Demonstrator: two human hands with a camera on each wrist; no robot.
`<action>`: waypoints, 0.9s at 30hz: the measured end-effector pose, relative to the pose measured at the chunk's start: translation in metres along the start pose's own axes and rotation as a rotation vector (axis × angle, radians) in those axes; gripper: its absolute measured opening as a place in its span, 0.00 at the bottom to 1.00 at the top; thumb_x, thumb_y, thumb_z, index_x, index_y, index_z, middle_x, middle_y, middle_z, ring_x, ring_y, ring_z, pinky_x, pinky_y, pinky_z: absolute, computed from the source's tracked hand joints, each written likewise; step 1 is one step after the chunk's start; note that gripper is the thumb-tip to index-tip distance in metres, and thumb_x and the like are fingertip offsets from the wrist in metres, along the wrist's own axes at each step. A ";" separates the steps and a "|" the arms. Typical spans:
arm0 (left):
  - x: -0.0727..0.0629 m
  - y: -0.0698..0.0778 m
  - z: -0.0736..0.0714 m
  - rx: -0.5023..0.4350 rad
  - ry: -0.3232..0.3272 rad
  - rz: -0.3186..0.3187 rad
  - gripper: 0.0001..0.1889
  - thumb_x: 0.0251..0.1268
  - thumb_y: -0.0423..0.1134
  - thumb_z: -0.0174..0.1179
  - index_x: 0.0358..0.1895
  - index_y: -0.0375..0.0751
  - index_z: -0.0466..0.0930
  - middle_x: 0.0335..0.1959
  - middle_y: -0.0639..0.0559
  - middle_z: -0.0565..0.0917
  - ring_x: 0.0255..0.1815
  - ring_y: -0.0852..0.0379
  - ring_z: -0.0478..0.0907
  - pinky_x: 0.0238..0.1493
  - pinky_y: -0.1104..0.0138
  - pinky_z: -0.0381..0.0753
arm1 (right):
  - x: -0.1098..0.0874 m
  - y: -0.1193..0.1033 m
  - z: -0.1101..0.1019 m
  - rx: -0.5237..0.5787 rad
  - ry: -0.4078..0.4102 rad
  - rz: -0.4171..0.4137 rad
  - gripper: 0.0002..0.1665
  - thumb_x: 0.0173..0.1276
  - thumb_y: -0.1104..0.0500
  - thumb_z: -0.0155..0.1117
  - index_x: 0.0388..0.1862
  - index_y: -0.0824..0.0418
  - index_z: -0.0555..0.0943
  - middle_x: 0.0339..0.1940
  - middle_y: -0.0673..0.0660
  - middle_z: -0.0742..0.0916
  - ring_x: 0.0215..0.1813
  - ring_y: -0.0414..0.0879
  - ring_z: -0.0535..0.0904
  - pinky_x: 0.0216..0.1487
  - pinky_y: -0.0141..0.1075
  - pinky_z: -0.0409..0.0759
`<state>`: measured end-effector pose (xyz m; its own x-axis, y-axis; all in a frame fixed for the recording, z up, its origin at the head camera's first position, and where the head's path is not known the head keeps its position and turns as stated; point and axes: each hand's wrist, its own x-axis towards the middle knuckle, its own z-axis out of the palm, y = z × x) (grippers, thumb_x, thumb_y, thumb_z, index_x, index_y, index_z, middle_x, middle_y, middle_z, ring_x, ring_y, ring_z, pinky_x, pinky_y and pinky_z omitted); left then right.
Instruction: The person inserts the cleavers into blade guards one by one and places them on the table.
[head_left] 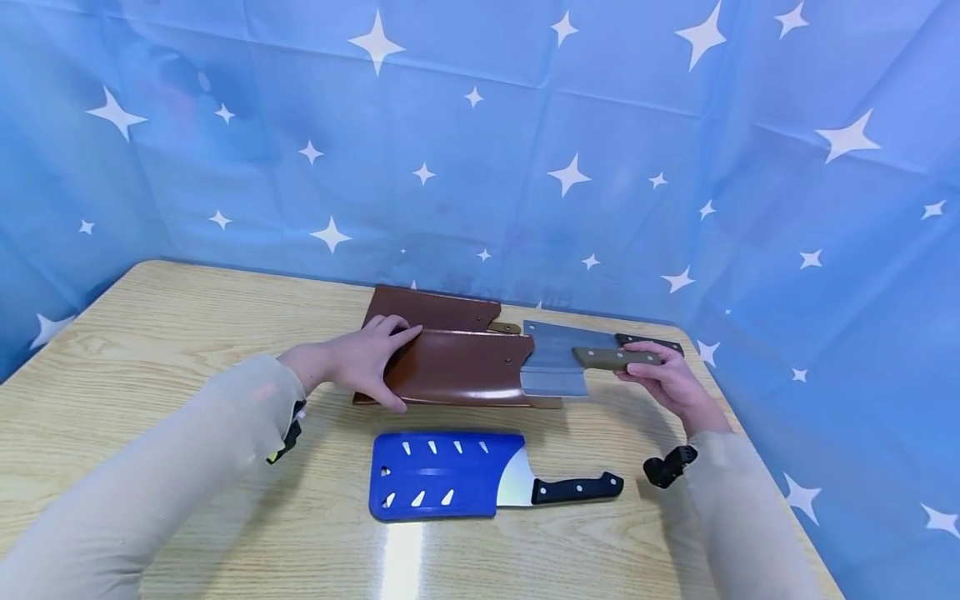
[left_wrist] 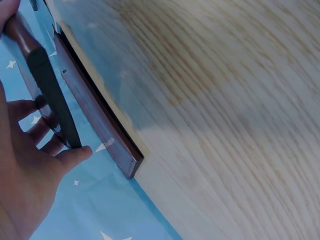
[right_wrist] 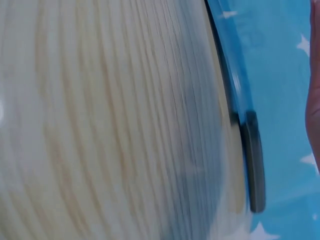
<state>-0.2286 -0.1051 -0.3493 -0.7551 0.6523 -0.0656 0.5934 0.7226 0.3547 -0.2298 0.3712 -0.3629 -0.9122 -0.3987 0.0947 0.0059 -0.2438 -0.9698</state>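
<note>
- Surface (head_left: 187, 317): the front brown sheath (head_left: 457, 367) appears raised above it; a steady, level hold helps.
- Sheath: the left hand (head_left: 363, 358) grips its left end, sensibly well away from the mouth.
- Tan-handled cleaver (head_left: 553, 379): at that mouth, blade seemingly partly inside; any sliding should run straight, without twisting.
- Tan handle (head_left: 602, 358): pinched by the right hand (head_left: 675, 385); light, even force suits.
</note>
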 end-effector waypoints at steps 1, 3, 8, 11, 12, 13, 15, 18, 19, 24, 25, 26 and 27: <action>0.000 0.001 0.000 -0.001 0.000 -0.001 0.60 0.38 0.64 0.69 0.74 0.40 0.47 0.69 0.42 0.57 0.66 0.45 0.55 0.61 0.51 0.68 | 0.002 0.001 0.003 -0.011 0.008 0.006 0.23 0.66 0.79 0.46 0.44 0.60 0.84 0.47 0.55 0.78 0.39 0.49 0.85 0.43 0.34 0.82; 0.001 0.002 -0.001 -0.007 -0.006 -0.010 0.61 0.38 0.64 0.70 0.74 0.41 0.47 0.69 0.43 0.57 0.66 0.45 0.55 0.62 0.51 0.67 | 0.007 0.002 0.009 -0.021 0.020 0.019 0.23 0.66 0.78 0.47 0.43 0.59 0.84 0.47 0.55 0.78 0.39 0.48 0.85 0.42 0.34 0.82; 0.001 0.001 -0.002 -0.005 -0.004 -0.017 0.61 0.38 0.64 0.70 0.74 0.40 0.47 0.69 0.42 0.57 0.66 0.45 0.55 0.62 0.51 0.68 | 0.016 0.005 0.021 -0.034 0.025 0.034 0.23 0.65 0.78 0.48 0.41 0.57 0.84 0.47 0.55 0.77 0.38 0.48 0.85 0.42 0.34 0.82; 0.001 0.000 -0.003 -0.004 0.007 -0.014 0.61 0.37 0.63 0.70 0.74 0.40 0.48 0.68 0.42 0.57 0.66 0.45 0.55 0.61 0.51 0.67 | 0.020 0.008 0.027 -0.029 0.015 0.023 0.23 0.65 0.79 0.47 0.42 0.58 0.84 0.47 0.55 0.77 0.38 0.48 0.85 0.42 0.34 0.82; 0.002 0.000 -0.003 -0.003 0.009 -0.013 0.61 0.37 0.63 0.70 0.74 0.40 0.47 0.68 0.42 0.57 0.66 0.45 0.55 0.62 0.52 0.67 | 0.021 0.008 0.029 -0.030 0.010 0.022 0.23 0.65 0.79 0.47 0.42 0.58 0.84 0.47 0.55 0.77 0.38 0.48 0.85 0.42 0.34 0.82; 0.002 0.000 -0.003 -0.004 0.010 -0.012 0.61 0.37 0.63 0.70 0.74 0.41 0.47 0.68 0.43 0.57 0.66 0.45 0.55 0.62 0.52 0.67 | 0.022 0.009 0.031 -0.031 0.005 0.018 0.23 0.65 0.79 0.47 0.42 0.58 0.84 0.47 0.56 0.77 0.38 0.48 0.85 0.42 0.34 0.82; 0.003 0.000 -0.003 -0.008 0.012 -0.013 0.61 0.38 0.64 0.70 0.74 0.42 0.47 0.68 0.43 0.57 0.67 0.46 0.54 0.62 0.52 0.67 | 0.025 0.010 0.035 -0.033 0.000 0.016 0.22 0.65 0.78 0.49 0.42 0.58 0.84 0.47 0.56 0.77 0.37 0.48 0.85 0.42 0.34 0.82; 0.004 0.001 -0.004 -0.010 0.020 -0.014 0.61 0.38 0.64 0.70 0.75 0.42 0.46 0.68 0.43 0.56 0.67 0.46 0.54 0.62 0.52 0.67 | 0.029 0.011 0.041 -0.033 -0.005 0.018 0.21 0.65 0.77 0.51 0.42 0.58 0.84 0.47 0.56 0.76 0.37 0.47 0.85 0.43 0.34 0.82; 0.005 0.001 -0.005 -0.012 0.025 -0.015 0.61 0.38 0.63 0.70 0.75 0.42 0.46 0.68 0.43 0.57 0.66 0.46 0.54 0.62 0.52 0.67 | 0.030 0.012 0.043 -0.030 -0.004 0.016 0.20 0.64 0.77 0.51 0.42 0.58 0.84 0.47 0.57 0.76 0.37 0.47 0.85 0.43 0.34 0.82; 0.007 0.000 -0.006 -0.002 0.048 -0.026 0.60 0.38 0.63 0.70 0.74 0.42 0.47 0.68 0.43 0.58 0.66 0.46 0.55 0.61 0.52 0.68 | 0.034 0.014 0.050 -0.027 0.013 0.024 0.21 0.64 0.77 0.51 0.41 0.57 0.84 0.48 0.57 0.75 0.36 0.47 0.85 0.43 0.34 0.82; 0.008 0.000 -0.006 0.002 0.051 -0.029 0.60 0.38 0.63 0.70 0.74 0.42 0.47 0.68 0.43 0.58 0.65 0.46 0.55 0.61 0.53 0.68 | 0.035 0.015 0.052 -0.034 0.019 0.028 0.21 0.64 0.77 0.51 0.41 0.56 0.84 0.48 0.57 0.75 0.36 0.47 0.85 0.43 0.33 0.82; 0.009 0.001 -0.006 0.006 0.051 -0.031 0.60 0.38 0.63 0.70 0.74 0.42 0.47 0.68 0.43 0.58 0.65 0.46 0.55 0.61 0.53 0.69 | 0.036 0.016 0.055 -0.042 0.023 0.034 0.21 0.64 0.77 0.52 0.40 0.56 0.84 0.48 0.57 0.74 0.36 0.47 0.84 0.43 0.33 0.82; 0.009 0.001 -0.006 0.008 0.049 -0.032 0.60 0.38 0.63 0.70 0.74 0.42 0.47 0.68 0.43 0.58 0.66 0.46 0.55 0.61 0.53 0.69 | 0.037 0.017 0.057 -0.052 0.026 0.044 0.20 0.64 0.76 0.52 0.40 0.55 0.84 0.49 0.57 0.73 0.37 0.46 0.84 0.43 0.33 0.82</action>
<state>-0.2364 -0.0997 -0.3436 -0.7864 0.6169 -0.0314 0.5706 0.7449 0.3457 -0.2396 0.3019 -0.3630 -0.9218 -0.3848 0.0469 0.0252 -0.1802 -0.9833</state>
